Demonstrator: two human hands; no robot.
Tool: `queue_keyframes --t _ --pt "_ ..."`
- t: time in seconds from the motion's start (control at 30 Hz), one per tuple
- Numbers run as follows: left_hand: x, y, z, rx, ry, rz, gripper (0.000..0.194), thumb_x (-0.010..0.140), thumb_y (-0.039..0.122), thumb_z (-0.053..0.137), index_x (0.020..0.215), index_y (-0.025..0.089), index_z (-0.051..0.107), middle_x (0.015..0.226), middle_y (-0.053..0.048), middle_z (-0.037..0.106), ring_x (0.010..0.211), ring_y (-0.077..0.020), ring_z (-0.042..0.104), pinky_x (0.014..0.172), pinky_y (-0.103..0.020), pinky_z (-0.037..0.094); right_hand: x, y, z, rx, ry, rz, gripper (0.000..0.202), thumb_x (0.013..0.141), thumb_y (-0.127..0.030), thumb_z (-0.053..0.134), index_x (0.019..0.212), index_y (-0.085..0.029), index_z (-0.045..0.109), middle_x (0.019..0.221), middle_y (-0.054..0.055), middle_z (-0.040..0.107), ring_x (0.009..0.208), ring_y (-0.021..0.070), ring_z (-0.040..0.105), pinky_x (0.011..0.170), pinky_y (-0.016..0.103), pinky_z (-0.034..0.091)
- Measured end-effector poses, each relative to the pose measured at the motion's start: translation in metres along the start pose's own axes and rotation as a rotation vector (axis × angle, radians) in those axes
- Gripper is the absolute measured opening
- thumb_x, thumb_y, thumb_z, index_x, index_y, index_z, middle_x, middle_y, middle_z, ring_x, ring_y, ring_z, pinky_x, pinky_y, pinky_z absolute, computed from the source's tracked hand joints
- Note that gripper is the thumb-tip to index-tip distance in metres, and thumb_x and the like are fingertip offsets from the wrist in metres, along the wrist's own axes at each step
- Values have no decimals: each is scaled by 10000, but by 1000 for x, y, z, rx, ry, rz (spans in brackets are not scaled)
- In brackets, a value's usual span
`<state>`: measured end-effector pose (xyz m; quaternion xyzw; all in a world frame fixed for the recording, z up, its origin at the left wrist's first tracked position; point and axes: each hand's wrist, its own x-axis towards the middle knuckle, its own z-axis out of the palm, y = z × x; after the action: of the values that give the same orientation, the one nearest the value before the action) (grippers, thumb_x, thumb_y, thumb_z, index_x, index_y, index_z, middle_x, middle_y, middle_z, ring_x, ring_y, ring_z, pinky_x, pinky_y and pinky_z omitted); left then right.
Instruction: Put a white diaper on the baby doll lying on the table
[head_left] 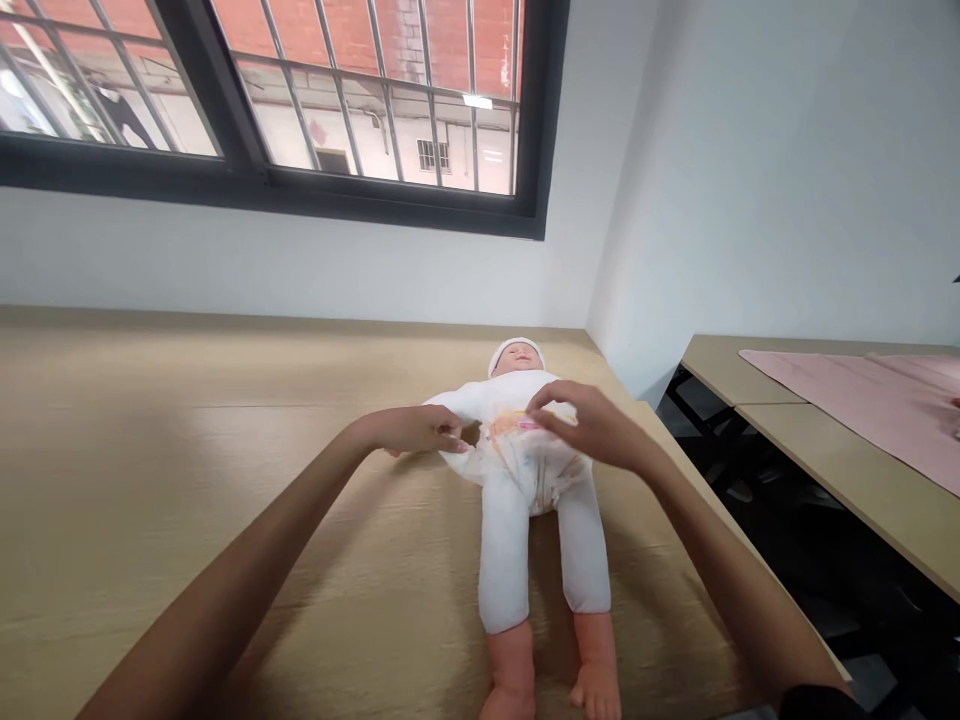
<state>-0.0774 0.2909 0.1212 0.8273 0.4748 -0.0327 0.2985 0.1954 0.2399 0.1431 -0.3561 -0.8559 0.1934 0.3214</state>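
A baby doll [517,520] in white clothes and a white cap lies on its back on a wooden table [187,480], head toward the wall. It wears a white diaper [529,460] with a colored waistband. My left hand [420,430] pinches the diaper's left side at the doll's hip. At the front of the waistband, my right hand [589,420] rests with its fingers curled on the diaper's tab. The doll's bare feet point toward me.
A second table [825,450] stands to the right across a dark gap, with a pink cloth [877,395] on it. A barred window [300,100] sits above the white wall behind the table.
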Motion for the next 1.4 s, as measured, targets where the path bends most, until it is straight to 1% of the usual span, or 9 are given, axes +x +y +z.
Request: queue_keyframes --t 0.17,0.3,0.47,0.57,0.7,0.87,1.03,1.23,1.4 --pt "-5 -1 -7 -124 -69 -44 373 762 543 546 671 197 440 562 37 367 442 -86 331 427 -218 237 11 -27 60 -240 -187 -141 76 806 -251 681 848 -302 719 1027 16 690 1077 234 583 1038 388 381" --pt "-7 -3 -9 -242 -54 51 323 785 494 535 698 185 502 637 12 515 548 -106 455 509 -208 352 23 -26 86 -366 -228 -109 126 777 -273 718 895 -314 732 1039 32 689 1099 257 580 1122 433 275" --pt "-10 -11 -14 -257 -130 136 195 762 371 577 796 179 578 750 -19 647 610 -119 547 559 -207 411 24 -16 77 -313 -266 -88 188 838 -263 634 1001 -308 717 1015 38 696 1056 253 602 1138 461 243" --pt "-12 -15 -17 -238 -133 132 125 744 284 559 784 175 605 735 -18 673 537 -105 539 514 -202 397 23 -13 65 -289 -256 -84 170 866 -296 589 966 -313 726 987 32 697 1034 275 604 1130 534 217" --pt "-15 -19 -19 -224 -100 75 110 713 237 558 783 180 620 723 -27 685 592 -141 604 481 -197 385 25 -10 56 -335 -234 -79 176 888 -306 545 890 -311 721 908 23 701 984 280 598 1108 576 220" --pt "-21 -20 -25 -286 -124 51 206 705 214 564 899 187 628 732 -28 691 665 -182 659 536 -223 431 25 -3 69 -504 -203 -95 200 887 -350 547 889 -223 702 921 95 682 1010 296 563 1096 534 276" --pt "-28 -11 -29 -316 -93 90 300 688 200 559 983 204 607 714 -6 682 632 -178 651 519 -224 436 25 0 87 -650 -108 -67 308 876 -382 560 983 -115 669 1160 201 608 1178 340 475 1106 560 256" --pt "-31 -1 -29 -311 -53 154 305 718 208 543 1015 202 609 709 2 675 629 -145 626 567 -211 439 26 -3 74 -539 -75 -68 336 872 -346 580 1143 -153 632 1284 195 545 1274 321 417 1106 601 212" --pt "-32 2 -31 -351 -10 231 313 724 222 561 1031 202 624 767 -16 671 719 -146 619 621 -212 448 26 -1 72 -473 -96 -23 199 838 -379 624 995 -283 701 1265 95 584 1248 376 414 1089 674 133"
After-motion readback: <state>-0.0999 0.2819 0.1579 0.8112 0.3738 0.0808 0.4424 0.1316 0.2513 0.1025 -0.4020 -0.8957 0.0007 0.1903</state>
